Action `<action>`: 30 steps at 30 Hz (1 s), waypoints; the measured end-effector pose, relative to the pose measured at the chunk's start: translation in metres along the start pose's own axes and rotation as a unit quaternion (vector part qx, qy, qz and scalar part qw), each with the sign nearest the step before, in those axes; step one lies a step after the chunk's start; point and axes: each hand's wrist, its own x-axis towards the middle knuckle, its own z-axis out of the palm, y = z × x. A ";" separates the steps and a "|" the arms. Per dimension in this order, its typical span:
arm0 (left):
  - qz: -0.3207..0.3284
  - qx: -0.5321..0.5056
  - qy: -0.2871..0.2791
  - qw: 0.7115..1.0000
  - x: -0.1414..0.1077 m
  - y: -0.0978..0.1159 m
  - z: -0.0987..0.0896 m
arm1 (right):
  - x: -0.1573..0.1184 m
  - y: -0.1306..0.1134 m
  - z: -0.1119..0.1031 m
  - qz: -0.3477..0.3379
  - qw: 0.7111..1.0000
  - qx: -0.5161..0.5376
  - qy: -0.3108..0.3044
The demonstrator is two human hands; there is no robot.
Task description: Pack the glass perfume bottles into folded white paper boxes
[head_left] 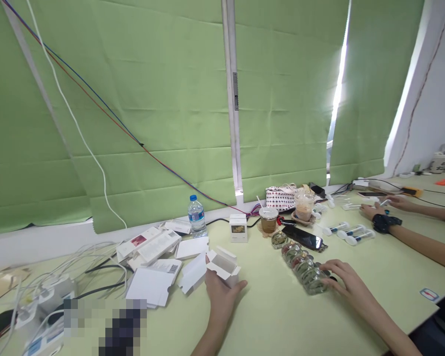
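Left hand (218, 291): clasps small open white box (224, 267) on the table (267, 316).
Right hand (346, 280): fingers spread, touching row of glass jars (304, 267); grip unclear.
Around: flat cartons (152, 286), water bottle (196, 215), drink cups (268, 219), phone (304, 238).
Far right: another person's hands (371, 210), arms cut off.

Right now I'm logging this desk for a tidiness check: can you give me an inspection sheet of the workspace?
Surface: pale green table, crowded along the back.
Job's things: open white box; row of glass discs.
Clutter: flat cartons, bottle, two drink cups, phone, white tubes.
Hands: left hand holds the box; right hand touches the discs.
Cables: white leads and plugs at left.
Surroundings: green blinds; another person's hands at right.
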 end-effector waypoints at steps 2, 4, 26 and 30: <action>0.034 0.083 -0.006 0.996 -0.001 0.000 0.000 | -0.004 -0.001 -0.001 -0.003 1.000 -0.003 -0.007; 0.026 0.141 -0.013 0.990 -0.004 0.002 0.000 | -0.010 -0.005 -0.001 0.001 1.000 0.004 -0.008; -0.173 -0.292 -0.164 0.926 -0.006 0.008 -0.024 | -0.035 -0.088 0.067 -0.037 0.995 0.074 -0.059; -0.269 -0.426 -0.268 0.821 -0.002 0.016 -0.039 | -0.035 -0.089 0.076 -0.045 0.991 0.084 -0.090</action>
